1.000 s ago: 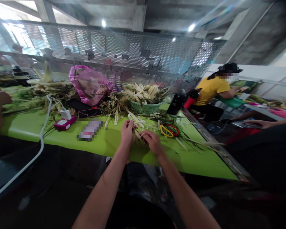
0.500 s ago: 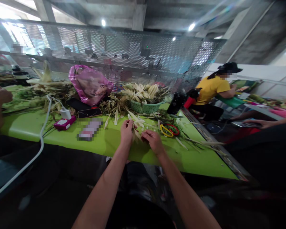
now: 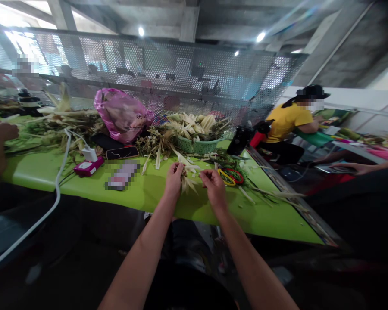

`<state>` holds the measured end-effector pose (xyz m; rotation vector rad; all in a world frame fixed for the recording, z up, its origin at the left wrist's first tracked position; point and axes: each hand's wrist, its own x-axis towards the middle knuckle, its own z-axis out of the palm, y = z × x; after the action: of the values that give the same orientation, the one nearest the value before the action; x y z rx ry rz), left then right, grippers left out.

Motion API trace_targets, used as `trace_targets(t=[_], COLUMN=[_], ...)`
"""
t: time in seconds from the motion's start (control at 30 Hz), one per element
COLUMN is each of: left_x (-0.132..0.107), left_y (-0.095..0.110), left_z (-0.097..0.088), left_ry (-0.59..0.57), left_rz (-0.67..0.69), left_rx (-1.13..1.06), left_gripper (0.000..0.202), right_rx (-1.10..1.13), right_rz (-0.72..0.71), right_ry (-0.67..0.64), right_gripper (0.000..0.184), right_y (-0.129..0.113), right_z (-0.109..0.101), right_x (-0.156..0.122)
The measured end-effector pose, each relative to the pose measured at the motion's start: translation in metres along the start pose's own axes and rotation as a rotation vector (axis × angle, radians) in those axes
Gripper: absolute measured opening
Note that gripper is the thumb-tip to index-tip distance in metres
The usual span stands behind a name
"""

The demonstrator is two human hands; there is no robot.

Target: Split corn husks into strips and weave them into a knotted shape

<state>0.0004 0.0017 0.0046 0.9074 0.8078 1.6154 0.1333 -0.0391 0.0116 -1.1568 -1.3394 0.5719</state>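
Probably light and fragile, the husk [image 3: 189,186] wants pinching where my left hand [image 3: 173,181] clamps it; whether my right hand [image 3: 214,187] grips, I can't tell.

1. Pink plastic bag [image 3: 119,110]: dark printed Chinese characters [image 3: 143,116] stand on its lower right side; the first looks like 欢; the next is too creased and small to read surely.
2. Pale-screened phone [image 3: 123,174]: its screen is pixelated; any text there is unreadable.
3. Magenta power block [image 3: 89,167]: a pale patch marks its top; any lettering is too blurred to read.
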Motion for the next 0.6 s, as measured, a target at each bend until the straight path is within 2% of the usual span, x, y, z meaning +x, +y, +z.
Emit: trace_targets(t=[0.07,0.23,0.4,0.6], left_x=[-0.001,-0.003,-0.002,0.003], left_y=[0.001,0.002,-0.001,-0.011], left_z=[-0.001,-0.001,0.001,-0.005], left_ry=[-0.001,-0.026,-0.067,0.030], left_rz=[-0.009,-0.051,-0.086,-0.102], left_rx=[0.013,0.003,-0.068,-0.176], left_gripper=[0.025,0.026,0.024,0.024], right_rx=[0.023,-0.075,-0.288,-0.455], right_rz=[-0.018,-0.019,-0.114,-0.293], right_ry=[-0.007,-0.257,-0.312,-0.409], right_gripper=[0.029,0.027,0.015,0.009], right_y=[-0.001,-0.006,-0.012,-0.013], right_z=[0.001,0.006,0.012,0.019], right_x=[0.000,-0.003,-0.005,-0.007])
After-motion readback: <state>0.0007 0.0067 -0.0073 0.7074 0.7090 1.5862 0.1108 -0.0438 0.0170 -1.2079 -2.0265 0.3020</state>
